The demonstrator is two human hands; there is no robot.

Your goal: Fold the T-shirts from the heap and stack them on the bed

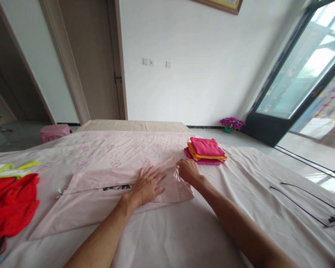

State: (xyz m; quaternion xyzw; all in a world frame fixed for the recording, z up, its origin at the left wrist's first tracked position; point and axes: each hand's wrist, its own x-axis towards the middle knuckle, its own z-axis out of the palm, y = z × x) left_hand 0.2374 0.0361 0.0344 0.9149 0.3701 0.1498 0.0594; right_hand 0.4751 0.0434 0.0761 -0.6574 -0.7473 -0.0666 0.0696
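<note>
A pale pink garment [92,201] with a black printed patch lies partly folded on the cloth-covered surface [162,242]. My left hand [147,186] rests flat on the garment, fingers spread, just right of the print. At its right end my right hand [189,171] is closed, the fingers pinching the garment's edge, which is lifted and creased there. Just beyond my right hand sits a small stack of folded cloths [206,150], pink-red and orange. The tips of the right fingers are partly hidden by the hand itself.
A red garment [13,204] and a white and yellow one [8,170] lie loosely at the left edge. Eyeglasses [307,204] rest at the right. Beyond the surface are a pink stool [55,133], purple flowers [231,124] and a glass door [296,74].
</note>
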